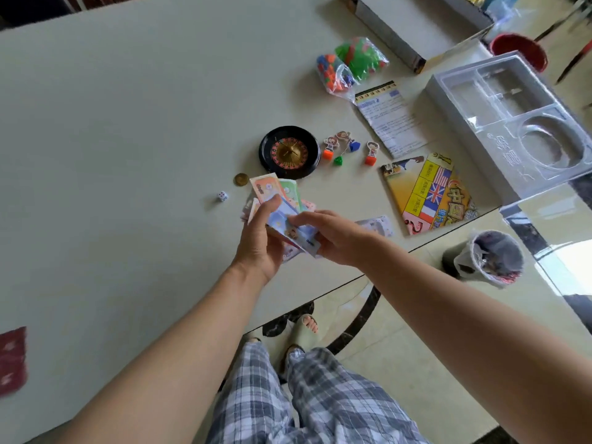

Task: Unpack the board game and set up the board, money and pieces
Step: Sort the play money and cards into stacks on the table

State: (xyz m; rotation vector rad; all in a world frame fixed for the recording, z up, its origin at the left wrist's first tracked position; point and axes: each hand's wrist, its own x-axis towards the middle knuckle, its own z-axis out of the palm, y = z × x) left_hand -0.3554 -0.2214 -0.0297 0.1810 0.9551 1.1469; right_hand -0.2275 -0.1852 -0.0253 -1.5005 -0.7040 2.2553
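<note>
Both hands over the pale surface (128, 107), left hand (259, 241) grip holding fanned play money (278, 200), right hand (333, 238) pinching one note, roulette wheel (290, 152) just beyond, folded board (429, 193) to the right

The person wears plaid trousers (320, 402) and pale slippers (302, 334) (open-toed), arms (160, 347) bare.

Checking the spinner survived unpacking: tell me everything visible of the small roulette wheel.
The roulette wheel is round: glossy black rim that looks plastic, a ring of red and black pockets, a gold centre with a spindle. It lies flat on the pale table, left of the standing pawns. Fanned play money overlaps its near edge in view; contact cannot be told.
</note>
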